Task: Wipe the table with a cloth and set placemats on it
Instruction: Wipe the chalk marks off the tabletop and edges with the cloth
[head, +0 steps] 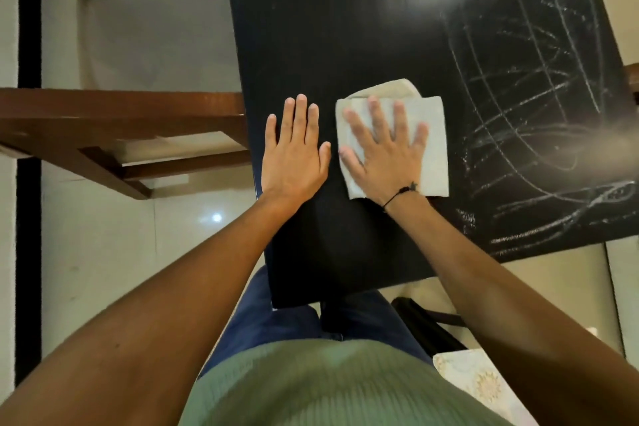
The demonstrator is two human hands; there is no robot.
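From the head view, my right hand (383,149) lies flat with fingers spread on the folded cloth (428,135), pressing it to the dark surface (345,28) at the middle of the frame; that grip is open, a palm press and not a pinch. The cloth's long axis runs up and down the frame, and the chalky streaks (539,135) I judge still need wiping lie to its right, filling the right side of the frame, so the coming stroke should go rightward from my palm. My left hand (294,156) rests just beside it, flat and open on the bare surface near the left edge, touching no cloth; the right hand is plainly the nearer to the marks. A patterned sheet, perhaps a placemat (484,384), shows at the lower right, off the surface. A wooden chair (121,121) stands at the left over pale glossy floor tiles (103,252).
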